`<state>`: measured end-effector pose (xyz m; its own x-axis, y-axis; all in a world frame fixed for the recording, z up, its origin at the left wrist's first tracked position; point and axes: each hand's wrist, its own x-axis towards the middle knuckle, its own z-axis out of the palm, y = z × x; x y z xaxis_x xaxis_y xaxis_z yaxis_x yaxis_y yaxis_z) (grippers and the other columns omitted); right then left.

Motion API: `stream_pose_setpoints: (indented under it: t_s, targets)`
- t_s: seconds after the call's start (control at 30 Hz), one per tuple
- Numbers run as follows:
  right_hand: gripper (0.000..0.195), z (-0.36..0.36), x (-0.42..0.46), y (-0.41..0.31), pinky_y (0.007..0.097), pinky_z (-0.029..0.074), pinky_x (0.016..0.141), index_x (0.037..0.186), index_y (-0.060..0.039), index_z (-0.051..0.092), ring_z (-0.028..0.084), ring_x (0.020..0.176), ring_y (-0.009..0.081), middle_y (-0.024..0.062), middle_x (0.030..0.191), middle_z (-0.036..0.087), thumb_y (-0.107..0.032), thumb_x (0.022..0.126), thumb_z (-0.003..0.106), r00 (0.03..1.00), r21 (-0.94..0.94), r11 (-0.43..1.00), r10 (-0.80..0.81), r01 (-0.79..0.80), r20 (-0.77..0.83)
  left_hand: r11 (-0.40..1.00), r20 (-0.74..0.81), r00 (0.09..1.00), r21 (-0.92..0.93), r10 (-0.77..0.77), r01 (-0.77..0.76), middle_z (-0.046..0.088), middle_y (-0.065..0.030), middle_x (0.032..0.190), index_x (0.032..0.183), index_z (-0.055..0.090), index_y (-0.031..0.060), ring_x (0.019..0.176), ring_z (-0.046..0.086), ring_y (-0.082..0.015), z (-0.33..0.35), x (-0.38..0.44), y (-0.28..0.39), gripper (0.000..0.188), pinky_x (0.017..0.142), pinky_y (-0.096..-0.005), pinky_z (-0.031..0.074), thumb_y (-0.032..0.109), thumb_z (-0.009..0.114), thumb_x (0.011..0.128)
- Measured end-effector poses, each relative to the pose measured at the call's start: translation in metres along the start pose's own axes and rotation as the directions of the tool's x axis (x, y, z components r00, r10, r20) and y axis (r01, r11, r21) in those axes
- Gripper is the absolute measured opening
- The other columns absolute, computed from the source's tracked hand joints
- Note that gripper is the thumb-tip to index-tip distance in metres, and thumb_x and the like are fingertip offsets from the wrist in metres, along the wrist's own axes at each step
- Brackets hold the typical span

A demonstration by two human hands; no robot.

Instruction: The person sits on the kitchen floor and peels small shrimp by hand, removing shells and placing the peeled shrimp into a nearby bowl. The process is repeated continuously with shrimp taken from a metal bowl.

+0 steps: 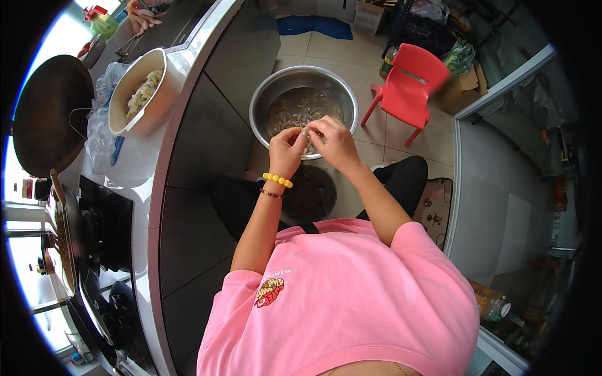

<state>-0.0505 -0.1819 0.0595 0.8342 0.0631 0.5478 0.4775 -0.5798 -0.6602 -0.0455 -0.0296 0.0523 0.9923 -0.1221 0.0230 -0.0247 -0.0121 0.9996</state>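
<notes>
My left hand [286, 152] and my right hand [336, 144] meet over the near rim of a wide metal basin [301, 76]. Their fingertips pinch a small pale piece of food [305, 132] between them; it looks like a shrimp, though the fingers cover most of it. Murky water in the basin holds many small greyish, shrimp-like pieces [294, 110]. Below my wrists, between my knees, a round dark container [310, 192] sits on the floor, its contents too dim to make out.
A red plastic chair [407, 94] stands right of the basin. Dark cabinets [202, 155] rise close on the left. On the counter are a cream tub [162, 101] of pale food, plastic bags [101, 127] and a wok [54, 117]. A cardboard box [463, 91] stands behind the chair.
</notes>
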Motion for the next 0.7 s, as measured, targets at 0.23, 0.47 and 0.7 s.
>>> stream_pose_setpoints:
  t_s: [0.23, 0.47, 0.7]
  targets:
    - [0.010, -0.005, 0.004, -0.003, 0.0411, 0.050, 0.070, 0.080, -0.0057, 0.069, 0.062, 0.075, 0.0314, 0.0101, 0.074, 0.062, -0.013, 0.079, 0.062, 0.993, -0.156, 0.982, -0.096, 0.106, 0.072, 0.970, 0.085, 0.995, 0.230, 0.058, -0.076, 0.068, -0.0029, 0.082, 0.101, 0.067, -0.0076, 0.073, 0.060, -0.0060, -0.010, 0.004, 0.003, 0.021, 0.067, -0.0218, 0.049, 0.011, 0.065, 0.091]
    - [0.015, -0.010, 0.003, -0.006, 0.0413, 0.051, 0.064, 0.083, -0.0016, 0.069, 0.063, 0.071, 0.0331, 0.0144, 0.078, 0.065, -0.012, 0.081, 0.060, 0.987, 0.088, 0.992, 0.080, -0.093, 0.136, 0.964, 0.148, 0.989, 0.258, 0.025, -0.063, 0.067, -0.0025, 0.080, 0.099, 0.067, -0.0065, 0.073, 0.059, -0.0060, -0.017, 0.004, 0.007, 0.018, 0.066, -0.0211, 0.048, 0.010, 0.064, 0.092]
    - [0.015, -0.011, 0.002, -0.003, 0.0404, 0.051, 0.066, 0.086, -0.0012, 0.069, 0.064, 0.072, 0.0331, 0.0158, 0.081, 0.066, -0.013, 0.081, 0.060, 0.973, 0.090, 0.981, 0.152, -0.169, 0.174, 0.968, 0.167, 0.985, 0.238, 0.039, -0.078, 0.067, -0.0022, 0.080, 0.099, 0.067, -0.0061, 0.073, 0.060, -0.0058, -0.016, 0.004, 0.006, 0.018, 0.066, -0.0209, 0.048, 0.010, 0.065, 0.092]
